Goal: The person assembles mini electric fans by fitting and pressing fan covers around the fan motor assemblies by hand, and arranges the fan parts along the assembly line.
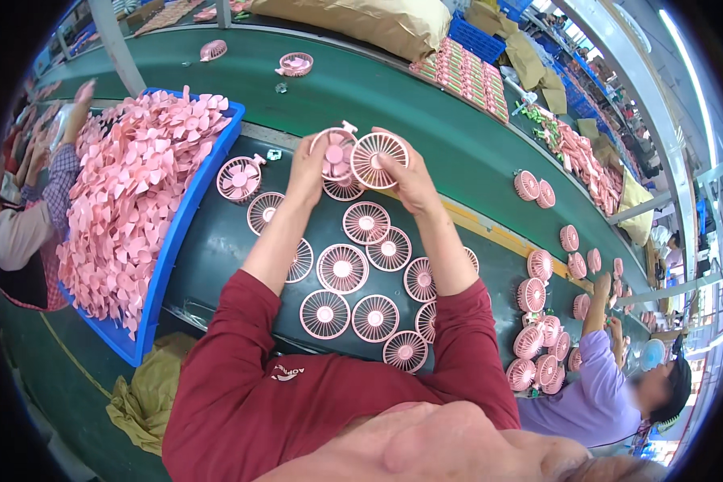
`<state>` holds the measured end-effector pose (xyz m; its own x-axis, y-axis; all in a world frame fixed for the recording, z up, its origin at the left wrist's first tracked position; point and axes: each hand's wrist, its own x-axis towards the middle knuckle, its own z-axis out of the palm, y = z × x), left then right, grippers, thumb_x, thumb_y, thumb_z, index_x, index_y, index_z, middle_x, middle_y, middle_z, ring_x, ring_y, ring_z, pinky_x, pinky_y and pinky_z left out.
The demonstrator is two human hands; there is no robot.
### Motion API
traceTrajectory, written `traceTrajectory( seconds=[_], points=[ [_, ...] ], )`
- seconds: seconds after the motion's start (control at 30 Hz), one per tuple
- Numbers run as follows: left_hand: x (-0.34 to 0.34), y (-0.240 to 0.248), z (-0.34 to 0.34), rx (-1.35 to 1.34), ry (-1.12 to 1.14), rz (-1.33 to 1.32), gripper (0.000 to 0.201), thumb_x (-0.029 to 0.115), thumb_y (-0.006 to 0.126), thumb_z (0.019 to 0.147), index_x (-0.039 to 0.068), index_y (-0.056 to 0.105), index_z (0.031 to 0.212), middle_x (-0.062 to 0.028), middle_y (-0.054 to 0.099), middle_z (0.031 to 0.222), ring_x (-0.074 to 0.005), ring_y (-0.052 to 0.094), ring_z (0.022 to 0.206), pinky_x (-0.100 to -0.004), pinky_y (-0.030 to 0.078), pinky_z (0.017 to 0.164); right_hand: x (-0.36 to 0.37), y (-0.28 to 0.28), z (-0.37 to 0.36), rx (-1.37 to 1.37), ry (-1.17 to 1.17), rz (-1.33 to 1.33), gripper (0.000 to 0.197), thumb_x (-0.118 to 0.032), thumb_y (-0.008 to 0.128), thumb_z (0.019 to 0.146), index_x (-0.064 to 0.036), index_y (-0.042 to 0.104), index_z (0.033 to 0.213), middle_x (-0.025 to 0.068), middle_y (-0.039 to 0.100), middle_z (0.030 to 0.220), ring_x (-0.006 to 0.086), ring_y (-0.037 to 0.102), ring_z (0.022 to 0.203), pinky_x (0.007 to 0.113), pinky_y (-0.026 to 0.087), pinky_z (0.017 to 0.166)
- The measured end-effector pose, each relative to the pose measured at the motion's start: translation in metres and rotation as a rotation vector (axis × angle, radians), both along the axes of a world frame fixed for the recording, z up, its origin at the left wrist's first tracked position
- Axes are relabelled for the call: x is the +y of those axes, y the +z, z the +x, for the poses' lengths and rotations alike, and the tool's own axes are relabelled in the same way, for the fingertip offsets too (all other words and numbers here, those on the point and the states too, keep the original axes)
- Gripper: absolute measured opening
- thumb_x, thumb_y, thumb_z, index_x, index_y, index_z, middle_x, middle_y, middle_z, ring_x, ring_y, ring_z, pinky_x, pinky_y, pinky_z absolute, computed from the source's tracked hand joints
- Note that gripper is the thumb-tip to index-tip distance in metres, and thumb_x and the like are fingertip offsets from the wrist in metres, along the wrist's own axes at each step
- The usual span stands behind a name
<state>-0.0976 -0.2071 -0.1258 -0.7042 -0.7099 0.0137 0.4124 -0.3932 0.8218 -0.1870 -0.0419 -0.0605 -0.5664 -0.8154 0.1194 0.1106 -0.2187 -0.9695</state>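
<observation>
Both hands are raised over the far side of the green work surface. My left hand [304,175] is closed around the edge of a pink fan head [337,154], whose blades show inside its round housing. In my right hand [418,186] is a round pink fan grille [372,159], gripped at its rim and face. The grille is held right beside the fan head; whether they touch I cannot tell. Below my hands lie several loose pink grilles [342,268]. Left of them sits another fan head [238,179] with blades showing.
A blue bin [186,233] heaped with pink fan blades [136,201] stands at the left. Beyond my hands runs a green conveyor [377,88] with fan parts [296,64]. Stacked fan heads [530,341] lie at the right, near a co-worker in purple [594,386]. Another person [32,217] works far left.
</observation>
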Motion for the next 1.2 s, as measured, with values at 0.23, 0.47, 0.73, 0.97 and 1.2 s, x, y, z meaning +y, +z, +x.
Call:
traceTrajectory(
  seconds=[0.23,0.47,0.73,0.97,1.2],
  points=[
    [0.024,0.019,0.029,0.243,-0.531,0.55,0.051,0.042,0.056,0.097,0.003,0.052,0.13,-0.0135,0.06,0.126,-0.0263,0.058,0.117,-0.0492,0.045,0.103,-0.008,-0.004,0.027,0.862,-0.504,0.244,0.046,-0.012,0.07,0.082,-0.0033,0.058,0.126,0.0143,0.063,0.119,0.0251,0.063,0.107,0.033,0.048,0.093],
    [0.026,0.022,0.03,0.301,-0.617,0.589,0.04,0.039,0.055,0.098,0.007,0.056,0.122,-0.0106,0.063,0.116,-0.0221,0.062,0.107,-0.0417,0.052,0.093,-0.009,-0.009,0.057,1.236,-0.346,0.229,0.062,-0.027,0.066,0.085,-0.0101,0.045,0.141,0.0239,0.038,0.142,0.0402,0.042,0.127,0.047,0.037,0.106],
    [0.046,0.026,0.026,0.249,-0.189,0.3,0.041,0.04,0.044,0.103,0.007,0.049,0.125,-0.0069,0.059,0.113,-0.0171,0.06,0.104,-0.0347,0.05,0.091,-0.024,-0.033,0.058,0.99,-0.316,0.198,0.073,-0.043,0.057,0.091,-0.0043,0.029,0.147,0.0288,0.036,0.142,0.0436,0.038,0.133,0.046,0.032,0.11],
    [0.057,0.028,0.025,0.149,0.271,-0.415,0.03,0.023,0.04,0.105,0.003,0.042,0.128,-0.0092,0.049,0.121,-0.0147,0.052,0.107,-0.0298,0.044,0.092,-0.045,-0.033,0.078,0.442,-0.258,0.012,0.06,-0.046,0.034,0.103,-0.0041,0.03,0.144,0.0169,0.048,0.132,0.0252,0.048,0.122,0.035,0.038,0.104],
    [0.034,-0.003,-0.003,-0.137,0.117,-0.466,0.051,0.032,0.052,0.099,-0.006,0.042,0.131,-0.0227,0.055,0.121,-0.0281,0.056,0.111,-0.0367,0.044,0.096,-0.047,-0.051,0.026,0.32,-0.25,0.174,0.054,-0.046,0.037,0.102,-0.0021,0.049,0.132,0.0134,0.056,0.123,0.0186,0.055,0.112,0.032,0.044,0.096]
  ],
)
